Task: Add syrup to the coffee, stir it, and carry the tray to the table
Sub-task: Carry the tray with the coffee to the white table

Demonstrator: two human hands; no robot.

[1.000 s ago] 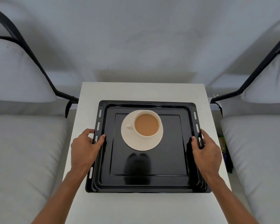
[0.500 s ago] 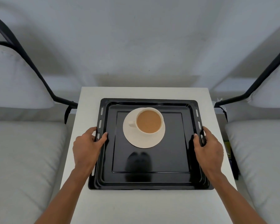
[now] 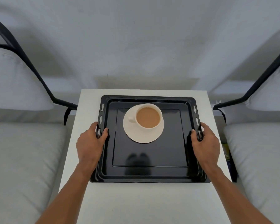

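A black rectangular tray [image 3: 149, 172] lies flat on a small white table [image 3: 145, 201]. On the tray's far half stands a white cup of milky coffee [image 3: 148, 117] on a white saucer [image 3: 143, 135], its handle to the left. My left hand [image 3: 90, 143] grips the tray's left rim, thumb over the edge. My right hand [image 3: 206, 143] grips the right rim the same way. No syrup or spoon is in view.
A grey cushioned chair [image 3: 23, 159] with a black metal frame stands left of the table, and another chair [image 3: 262, 159] stands right. A grey wall [image 3: 139, 38] rises right behind the table. Gaps between table and chairs are narrow.
The tray and cup sit slightly lower and nearer in view, and the table's far edge has dropped in the frame. Both hands keep the same hold on the rims.
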